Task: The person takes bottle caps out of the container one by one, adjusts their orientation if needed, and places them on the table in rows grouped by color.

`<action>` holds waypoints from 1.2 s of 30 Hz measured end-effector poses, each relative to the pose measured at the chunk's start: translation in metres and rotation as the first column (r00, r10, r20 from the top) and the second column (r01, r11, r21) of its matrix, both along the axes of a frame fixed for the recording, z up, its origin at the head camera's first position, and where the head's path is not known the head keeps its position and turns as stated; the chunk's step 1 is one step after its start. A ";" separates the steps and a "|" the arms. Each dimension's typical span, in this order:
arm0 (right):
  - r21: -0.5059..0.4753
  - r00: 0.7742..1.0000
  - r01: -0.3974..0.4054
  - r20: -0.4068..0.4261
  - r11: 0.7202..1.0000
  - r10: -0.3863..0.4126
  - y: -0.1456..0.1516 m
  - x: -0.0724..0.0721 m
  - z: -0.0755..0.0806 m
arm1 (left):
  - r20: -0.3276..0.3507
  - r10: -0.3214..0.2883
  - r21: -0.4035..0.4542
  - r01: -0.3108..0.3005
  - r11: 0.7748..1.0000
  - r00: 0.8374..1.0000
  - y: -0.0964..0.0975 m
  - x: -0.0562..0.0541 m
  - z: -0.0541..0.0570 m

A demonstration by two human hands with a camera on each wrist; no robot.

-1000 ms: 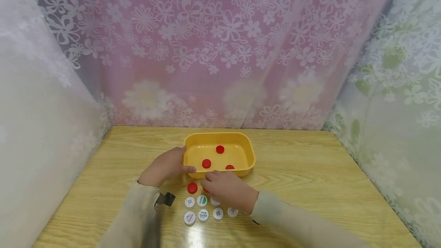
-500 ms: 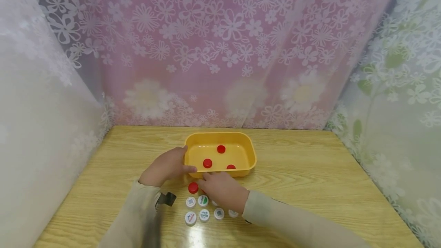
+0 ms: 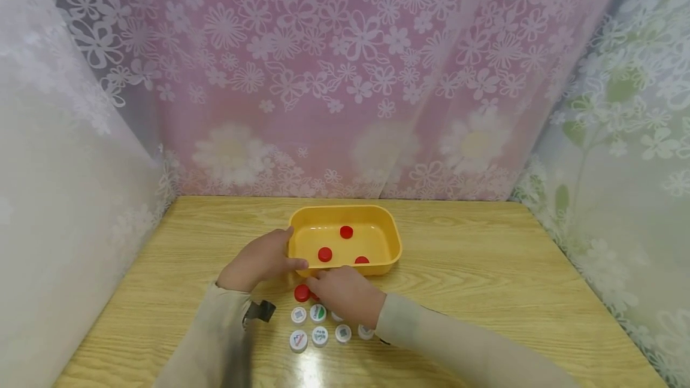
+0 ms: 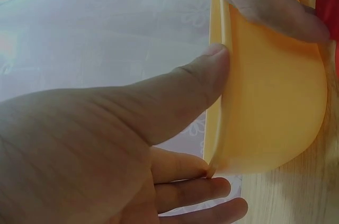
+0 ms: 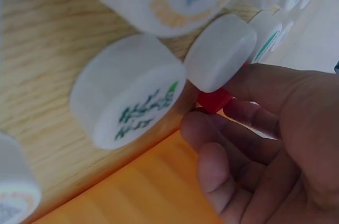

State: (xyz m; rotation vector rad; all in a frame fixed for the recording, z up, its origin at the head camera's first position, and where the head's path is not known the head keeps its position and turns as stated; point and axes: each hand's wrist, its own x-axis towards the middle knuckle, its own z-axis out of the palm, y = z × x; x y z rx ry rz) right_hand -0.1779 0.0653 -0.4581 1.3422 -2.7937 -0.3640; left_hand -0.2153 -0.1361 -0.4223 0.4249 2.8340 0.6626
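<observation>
My left hand (image 3: 261,261) grips the left end of a yellow plastic tub (image 3: 393,259). In the left wrist view its thumb lies on the rim, with the other fingers around the outside. Inside the tub are three red bottle caps, one of them a cap (image 3: 324,254) near the front left. My right hand (image 3: 347,296) is low in front of the tub. Its thumb and forefinger pinch a red bottle cap (image 5: 214,100), mostly hidden by the fingers and a white cap (image 5: 221,52). Another red bottle cap (image 3: 302,293) lies just left of those fingertips.
White bottle caps with printed tops, such as one cap (image 3: 299,340), stand in two rows on the wooden table (image 3: 485,280) nearer me. The right hand partly covers the upper row. A pink floral curtain (image 3: 345,76) hangs behind the table, with pale curtains at both sides.
My right hand has shifted left along the tub's front, its fingertips coming close to the leftmost red cap. The left hand keeps its hold on the tub.
</observation>
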 end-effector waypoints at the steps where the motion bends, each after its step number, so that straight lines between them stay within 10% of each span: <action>1: 0.003 1.000 -0.001 0.006 1.000 0.001 0.000 0.000 0.000 | 0.002 0.000 0.001 0.000 1.000 1.000 0.000 0.000 0.000; 15: -0.014 0.999 -0.022 0.030 1.000 0.022 0.009 0.002 0.008 | 0.000 0.010 0.015 -0.010 1.000 1.000 0.001 -0.002 -0.001; 19: -0.165 0.998 -0.014 0.052 0.986 0.023 0.024 0.003 0.023 | 0.011 0.013 0.005 -0.013 1.000 1.000 0.001 -0.001 0.000; 30: -0.729 0.974 0.081 -0.087 0.679 -0.209 0.100 -0.026 0.071 | 0.046 0.038 -0.006 -0.038 0.999 0.998 -0.002 0.003 0.000; 36: -0.756 0.961 0.127 -0.068 0.643 -0.270 0.112 -0.032 0.073 | 0.027 0.045 0.000 -0.045 0.999 0.999 0.002 0.002 0.000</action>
